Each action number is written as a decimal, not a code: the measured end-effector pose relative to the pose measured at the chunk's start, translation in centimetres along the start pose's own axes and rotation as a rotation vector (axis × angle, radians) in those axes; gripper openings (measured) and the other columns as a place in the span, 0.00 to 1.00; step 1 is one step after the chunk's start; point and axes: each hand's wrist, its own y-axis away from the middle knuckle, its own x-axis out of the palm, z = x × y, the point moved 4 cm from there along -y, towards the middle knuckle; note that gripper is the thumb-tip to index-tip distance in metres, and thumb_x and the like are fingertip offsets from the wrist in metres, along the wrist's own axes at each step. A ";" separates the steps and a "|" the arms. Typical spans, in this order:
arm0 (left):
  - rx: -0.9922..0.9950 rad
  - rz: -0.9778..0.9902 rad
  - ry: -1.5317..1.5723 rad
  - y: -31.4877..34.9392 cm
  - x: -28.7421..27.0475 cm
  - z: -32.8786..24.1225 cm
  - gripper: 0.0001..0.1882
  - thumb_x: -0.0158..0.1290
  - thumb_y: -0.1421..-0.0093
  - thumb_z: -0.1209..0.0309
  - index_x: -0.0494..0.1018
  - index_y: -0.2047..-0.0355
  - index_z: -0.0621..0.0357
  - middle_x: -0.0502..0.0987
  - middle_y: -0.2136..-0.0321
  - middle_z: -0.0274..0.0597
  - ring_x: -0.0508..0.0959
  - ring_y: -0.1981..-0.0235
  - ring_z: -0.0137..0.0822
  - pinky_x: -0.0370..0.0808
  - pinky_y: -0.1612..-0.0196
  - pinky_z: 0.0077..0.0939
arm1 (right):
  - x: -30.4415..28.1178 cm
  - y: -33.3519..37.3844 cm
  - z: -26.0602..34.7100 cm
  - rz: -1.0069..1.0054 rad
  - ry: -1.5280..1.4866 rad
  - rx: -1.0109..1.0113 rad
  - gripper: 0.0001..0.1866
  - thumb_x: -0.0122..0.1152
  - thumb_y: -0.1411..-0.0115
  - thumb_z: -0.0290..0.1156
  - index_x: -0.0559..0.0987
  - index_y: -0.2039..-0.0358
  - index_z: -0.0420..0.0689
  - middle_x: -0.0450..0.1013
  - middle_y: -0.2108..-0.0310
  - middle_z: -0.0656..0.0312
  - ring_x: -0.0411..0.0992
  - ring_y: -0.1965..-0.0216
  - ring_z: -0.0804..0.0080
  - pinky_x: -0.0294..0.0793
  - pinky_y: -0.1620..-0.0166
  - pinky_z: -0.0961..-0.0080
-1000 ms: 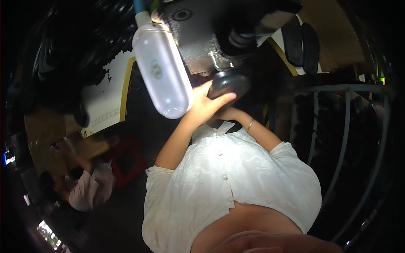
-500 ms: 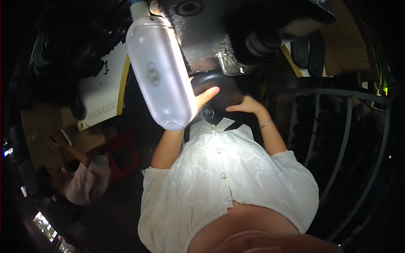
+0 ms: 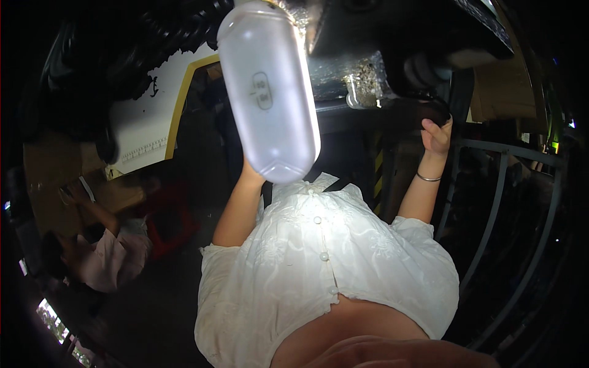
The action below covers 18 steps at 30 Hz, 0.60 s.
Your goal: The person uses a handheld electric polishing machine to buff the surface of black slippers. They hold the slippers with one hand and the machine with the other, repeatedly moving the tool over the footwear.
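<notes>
A lit, translucent lamp (image 3: 273,135) with a long rounded body hangs in front of my left forearm and covers my left hand (image 3: 248,171); only the wrist side shows, so its fingers are hidden. My right hand (image 3: 437,136) is raised at the right, beside the dark machine (image 3: 429,37), its fingers bent against a dark, curved piece (image 3: 433,110). Shadow hides most of that piece, and its kind cannot be made out. A thin bangle (image 3: 428,178) circles my right wrist. Between the two arms, a lit metal part (image 3: 363,92) of the machine juts down.
On the left a white board with a yellow edge (image 3: 175,116) bears a ruler scale. Beyond it another person (image 3: 113,251) sits near a red stool (image 3: 175,236). Grey metal railing (image 3: 491,202) stands at the right. Cardboard (image 3: 506,80) shows behind the machine.
My right hand has moved right and up, away from the middle. The dark rounded piece between my hands is gone from there. My left hand has passed behind the lamp; the view has shifted.
</notes>
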 end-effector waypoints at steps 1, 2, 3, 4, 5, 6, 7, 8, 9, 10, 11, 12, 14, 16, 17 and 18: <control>-0.001 0.014 0.065 0.4 -1.9 1.8 0.16 0.58 0.51 0.82 0.69 0.62 0.66 0.76 0.65 0.42 0.75 0.64 0.28 0.71 0.56 0.22 | 0.9 -0.2 0.1 0.004 0.007 -0.003 0.19 0.59 0.59 0.15 0.75 0.62 0.32 0.74 0.65 0.56 0.73 0.63 0.69 0.69 0.54 0.74; 0.015 -0.009 -0.029 0.3 -2.0 0.9 0.16 0.58 0.51 0.82 0.69 0.61 0.65 0.75 0.65 0.42 0.75 0.64 0.28 0.71 0.56 0.22 | 2.0 -0.2 -0.1 -0.012 0.005 -0.014 0.19 0.58 0.59 0.13 0.75 0.62 0.33 0.74 0.65 0.56 0.73 0.63 0.69 0.69 0.54 0.75; 0.032 -0.031 -0.122 0.4 -2.0 -0.3 0.16 0.58 0.51 0.82 0.69 0.61 0.65 0.75 0.65 0.42 0.75 0.63 0.28 0.70 0.55 0.22 | 3.0 -0.2 -0.2 -0.040 0.010 -0.009 0.18 0.59 0.58 0.13 0.75 0.62 0.33 0.74 0.65 0.57 0.73 0.64 0.71 0.70 0.55 0.76; 0.028 -0.045 -0.095 0.8 -2.1 -1.4 0.16 0.58 0.51 0.81 0.69 0.61 0.64 0.75 0.65 0.41 0.74 0.63 0.28 0.70 0.55 0.23 | 3.4 -0.2 -1.0 0.005 0.009 0.005 0.18 0.60 0.58 0.13 0.76 0.63 0.33 0.74 0.65 0.57 0.72 0.64 0.72 0.70 0.56 0.77; -0.003 -0.074 -0.052 1.1 -2.6 -1.7 0.17 0.58 0.51 0.81 0.68 0.61 0.64 0.75 0.65 0.40 0.74 0.63 0.28 0.69 0.54 0.23 | 3.8 -0.2 -1.7 0.050 0.009 0.018 0.17 0.60 0.58 0.13 0.76 0.63 0.33 0.74 0.66 0.58 0.72 0.65 0.73 0.70 0.57 0.78; 0.035 -0.116 -0.062 1.5 -3.2 -2.1 0.16 0.58 0.52 0.81 0.68 0.62 0.66 0.75 0.66 0.40 0.74 0.65 0.27 0.70 0.57 0.21 | 4.4 -0.3 -2.3 0.081 -0.003 0.031 0.16 0.61 0.57 0.13 0.76 0.64 0.33 0.74 0.66 0.59 0.72 0.66 0.75 0.71 0.59 0.80; 0.069 -0.150 -0.068 1.8 -3.6 -2.6 0.15 0.58 0.52 0.81 0.69 0.63 0.69 0.76 0.67 0.40 0.75 0.67 0.26 0.72 0.61 0.20 | 5.2 -0.1 -2.5 0.069 0.018 0.044 0.15 0.62 0.57 0.14 0.77 0.65 0.34 0.75 0.68 0.60 0.72 0.67 0.76 0.71 0.61 0.81; 0.088 -0.174 -0.095 2.0 -3.9 -3.5 0.16 0.58 0.52 0.80 0.69 0.62 0.69 0.75 0.66 0.40 0.75 0.66 0.26 0.72 0.59 0.20 | 6.3 -0.2 -2.7 0.063 0.039 0.048 0.15 0.63 0.57 0.14 0.77 0.66 0.35 0.75 0.69 0.61 0.72 0.68 0.77 0.71 0.61 0.82; 0.107 -0.197 -0.123 2.3 -4.2 -4.3 0.16 0.58 0.51 0.80 0.69 0.62 0.69 0.75 0.65 0.41 0.75 0.65 0.27 0.71 0.58 0.21 | 7.1 -0.1 -3.0 0.055 0.061 0.051 0.14 0.63 0.57 0.15 0.77 0.66 0.35 0.75 0.69 0.62 0.72 0.68 0.77 0.71 0.62 0.82; 0.128 -0.209 -0.149 2.7 -4.8 -4.6 0.17 0.59 0.51 0.79 0.68 0.60 0.69 0.75 0.64 0.41 0.75 0.64 0.28 0.71 0.56 0.22 | 7.7 -0.2 -3.4 0.098 0.099 0.069 0.13 0.65 0.58 0.16 0.78 0.67 0.36 0.75 0.70 0.63 0.72 0.69 0.78 0.71 0.62 0.83; 0.105 -0.222 -0.166 3.1 -5.6 -4.6 0.18 0.59 0.51 0.79 0.68 0.60 0.69 0.75 0.64 0.41 0.75 0.64 0.28 0.70 0.56 0.22 | 8.4 -0.3 -3.7 0.113 0.141 0.097 0.14 0.66 0.58 0.18 0.77 0.67 0.36 0.75 0.69 0.62 0.72 0.68 0.78 0.71 0.62 0.83; 0.081 -0.234 -0.185 3.5 -6.4 -4.4 0.18 0.59 0.51 0.79 0.68 0.60 0.69 0.75 0.64 0.41 0.75 0.63 0.28 0.70 0.56 0.22 | 9.1 -0.4 -3.8 0.112 0.188 0.086 0.15 0.67 0.58 0.19 0.77 0.66 0.35 0.75 0.69 0.62 0.72 0.68 0.78 0.71 0.62 0.83; 0.046 -0.243 -0.190 4.3 -8.1 -3.9 0.19 0.61 0.52 0.78 0.68 0.60 0.68 0.75 0.65 0.41 0.75 0.64 0.28 0.71 0.56 0.22 | 10.9 -0.9 -3.7 0.148 0.264 0.038 0.19 0.68 0.59 0.21 0.76 0.63 0.34 0.75 0.69 0.61 0.72 0.67 0.78 0.71 0.61 0.82; -0.028 -0.227 -0.225 5.1 -9.3 -3.0 0.20 0.62 0.52 0.78 0.68 0.60 0.68 0.75 0.65 0.40 0.74 0.64 0.27 0.71 0.57 0.22 | 12.4 -1.2 -3.2 0.199 0.300 0.024 0.25 0.70 0.59 0.23 0.73 0.58 0.34 0.75 0.66 0.60 0.72 0.64 0.76 0.71 0.58 0.80; -0.062 -0.222 -0.244 5.4 -10.1 -2.5 0.20 0.62 0.53 0.77 0.68 0.60 0.67 0.75 0.65 0.40 0.74 0.65 0.27 0.71 0.57 0.22 | 13.2 -1.3 -3.1 0.220 0.309 0.017 0.28 0.70 0.60 0.24 0.72 0.56 0.35 0.75 0.65 0.59 0.72 0.63 0.76 0.71 0.57 0.80; -0.123 -0.208 -0.271 5.7 -11.0 -1.5 0.19 0.63 0.53 0.76 0.69 0.62 0.67 0.76 0.67 0.40 0.74 0.66 0.26 0.71 0.59 0.21 | 13.7 -1.4 -3.1 0.225 0.310 0.024 0.31 0.71 0.60 0.24 0.70 0.54 0.35 0.74 0.64 0.59 0.72 0.62 0.75 0.71 0.56 0.79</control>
